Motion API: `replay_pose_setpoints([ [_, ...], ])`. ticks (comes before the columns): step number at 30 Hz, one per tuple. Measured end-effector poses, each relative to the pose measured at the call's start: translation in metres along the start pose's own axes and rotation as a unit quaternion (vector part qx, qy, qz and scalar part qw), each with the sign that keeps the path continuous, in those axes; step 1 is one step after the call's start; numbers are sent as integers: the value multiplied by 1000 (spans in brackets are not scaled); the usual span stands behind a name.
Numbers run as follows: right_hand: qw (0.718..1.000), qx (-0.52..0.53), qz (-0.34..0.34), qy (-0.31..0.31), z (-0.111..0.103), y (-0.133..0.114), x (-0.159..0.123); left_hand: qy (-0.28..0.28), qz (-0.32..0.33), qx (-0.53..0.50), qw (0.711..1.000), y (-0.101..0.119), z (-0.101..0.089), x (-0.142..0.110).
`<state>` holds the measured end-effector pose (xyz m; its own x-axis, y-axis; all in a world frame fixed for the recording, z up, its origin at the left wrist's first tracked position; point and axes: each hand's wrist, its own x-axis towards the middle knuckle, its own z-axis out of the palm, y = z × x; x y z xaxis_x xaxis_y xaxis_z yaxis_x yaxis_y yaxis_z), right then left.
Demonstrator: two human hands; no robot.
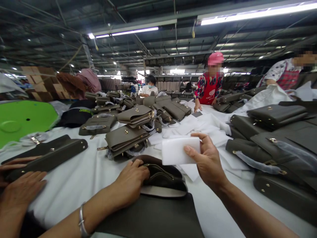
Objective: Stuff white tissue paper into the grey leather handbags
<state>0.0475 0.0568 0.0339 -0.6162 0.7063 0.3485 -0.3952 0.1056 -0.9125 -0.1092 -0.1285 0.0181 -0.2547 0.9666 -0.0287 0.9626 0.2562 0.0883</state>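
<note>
Right hand (206, 162) pinched around a white foam pad (180, 150) — thumb below, fingers curled over the top edge, held above the table. Left hand (131, 181) with fingers tucked into the open mouth of an olive-grey handbag (162, 180) at the near edge of the white table (74, 178) — more stacked handbags (127, 138) beyond. Co-worker's hands (17, 185) at far left on a dark bag flap (52, 155).

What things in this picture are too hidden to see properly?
Head view:
- Inside of the open bag: dark, and the left hand covers its opening.
- Underside of the white foam sheet: the right hand covers one end.
- A co-worker's hands at the left: cut off by the picture edge.
- Far workers' faces: blurred.
- Distant bags: too small for detail.
</note>
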Motion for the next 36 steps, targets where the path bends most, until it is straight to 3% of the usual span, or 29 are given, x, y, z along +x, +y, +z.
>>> replay_pose_setpoints([
  [3,999,-28,15,-44,13,9,-6,-4,20,-37,999,-3,-2,-4],
  [5,991,-119,-13,-56,21,24,-8,-13,34,-47,998,-4,-5,-6],
  [7,966,-243,-66,-65,24,39,-8,-32,47,-51,997,-6,-9,-8],
  [10,894,-382,-184,-143,21,51,-5,-39,78,-58,994,-10,-13,-10],
  [13,781,-444,-345,-271,15,48,-4,-23,118,-82,989,-18,-12,-12],
  [14,754,-453,-369,-302,13,44,-4,-23,119,-89,989,-21,-10,-12],
  [16,754,-456,-330,-339,11,35,-3,-32,96,-100,990,-25,-6,-11],
  [18,785,-430,-225,-386,11,23,1,-43,89,-108,989,-28,-3,-11],
  [20,790,-399,-110,-452,15,11,8,-45,105,-115,987,-29,-2,-11],
  [22,762,-399,-27,-509,24,1,18,-37,117,-128,984,-28,-1,-12],
  [24,706,-441,8,-555,40,-4,25,-21,113,-146,983,-26,1,-14],
  [28,545,-591,-75,-590,77,0,21,3,106,-166,980,-26,6,-15],
  [30,499,-647,-125,-564,89,8,13,8,102,-164,981,-27,7,-15],
  [33,480,-674,-162,-537,88,20,4,13,129,-167,977,-30,7,-12],
  [35,500,-662,-168,-532,77,21,4,17,138,-175,975,-32,5,-10],
  [36,525,-646,-162,-530,69,20,5,20,135,-179,974,-33,4,-9],
])
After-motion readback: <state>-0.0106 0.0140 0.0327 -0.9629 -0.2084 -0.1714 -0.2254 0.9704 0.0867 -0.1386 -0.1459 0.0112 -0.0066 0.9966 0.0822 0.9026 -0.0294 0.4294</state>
